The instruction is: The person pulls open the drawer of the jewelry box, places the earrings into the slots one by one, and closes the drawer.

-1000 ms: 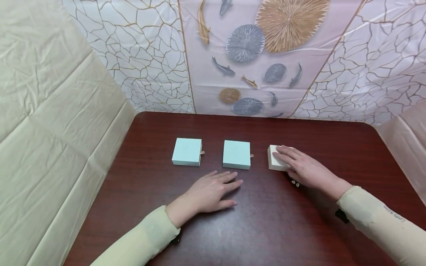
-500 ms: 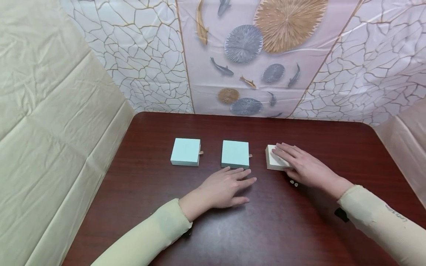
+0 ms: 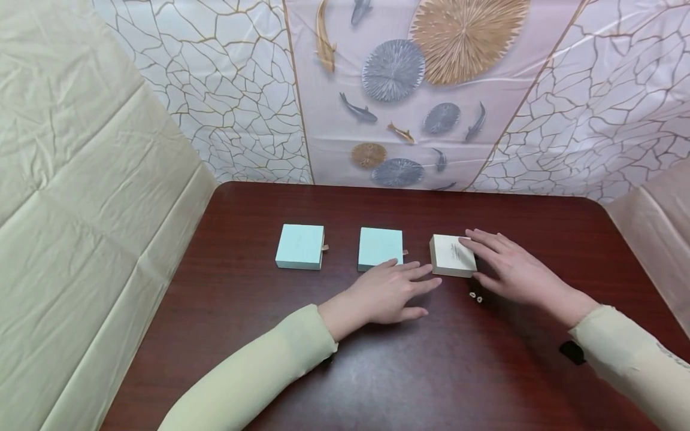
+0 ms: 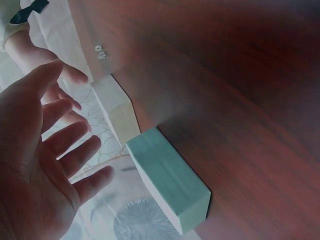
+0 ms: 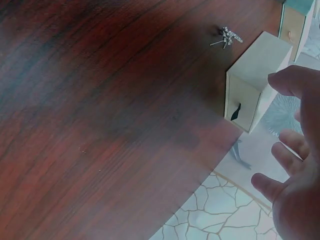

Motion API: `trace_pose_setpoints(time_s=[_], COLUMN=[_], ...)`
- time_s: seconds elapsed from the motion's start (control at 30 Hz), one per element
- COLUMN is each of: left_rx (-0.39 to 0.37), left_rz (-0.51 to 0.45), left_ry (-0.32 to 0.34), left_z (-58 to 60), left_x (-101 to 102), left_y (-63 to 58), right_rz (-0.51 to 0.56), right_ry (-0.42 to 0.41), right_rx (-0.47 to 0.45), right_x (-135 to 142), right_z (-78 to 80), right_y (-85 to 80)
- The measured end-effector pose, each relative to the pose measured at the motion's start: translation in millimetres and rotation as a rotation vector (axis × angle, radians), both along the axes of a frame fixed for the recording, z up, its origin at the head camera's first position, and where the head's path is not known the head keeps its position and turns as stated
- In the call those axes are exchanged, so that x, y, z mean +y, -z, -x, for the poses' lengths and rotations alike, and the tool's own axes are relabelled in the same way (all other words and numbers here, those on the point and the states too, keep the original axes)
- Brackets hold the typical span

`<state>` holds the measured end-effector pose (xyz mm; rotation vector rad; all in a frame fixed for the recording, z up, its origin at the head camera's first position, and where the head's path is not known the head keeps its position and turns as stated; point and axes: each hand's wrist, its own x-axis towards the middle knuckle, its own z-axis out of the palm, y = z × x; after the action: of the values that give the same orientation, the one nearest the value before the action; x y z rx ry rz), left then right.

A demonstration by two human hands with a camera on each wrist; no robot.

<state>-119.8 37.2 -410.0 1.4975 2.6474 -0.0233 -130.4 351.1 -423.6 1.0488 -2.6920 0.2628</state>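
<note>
White box (image 3: 448, 258) at the right end of a row of three

Right hand (image 3: 514, 272): at the box's right edge, fingers extended and loosely spread, holding nothing. Fingertips overlap the edge in the head view; contact cannot be told. Left hand (image 3: 389, 291): fingers straight and spread, nothing held, over the table (image 3: 431, 377) before the middle pale blue box (image 3: 379, 246); its fingertips point toward the white box.

White box lies flat, printed lettering on top; the right wrist view shows a dark tab (image 5: 236, 112) on one side. Two small silvery pieces (image 3: 480, 299) lie on the table just in front of it. Left pale blue box (image 3: 299, 245) lies well apart from both hands.
</note>
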Motion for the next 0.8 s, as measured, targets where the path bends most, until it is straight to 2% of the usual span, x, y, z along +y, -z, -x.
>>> trace_pose_setpoints(time_s=[0.23, 0.7, 0.8], left_rx=[0.045, 0.064, 0.084], left_rz=[-0.004, 0.047, 0.057], left_ry=[0.020, 0.028, 0.050], left_z=[13.9, 36.4, 41.0], left_x=[18, 51, 57], left_y=[0.7, 8.4, 10.8], right_rz=[0.034, 0.068, 0.075], right_ry=[0.031, 0.143, 0.155], right_rx=[-0.008, -0.108, -0.120], right_x=[8, 22, 25], right_z=[-6.1, -10.4, -9.9], right_y=[0.6, -0.7, 0.3])
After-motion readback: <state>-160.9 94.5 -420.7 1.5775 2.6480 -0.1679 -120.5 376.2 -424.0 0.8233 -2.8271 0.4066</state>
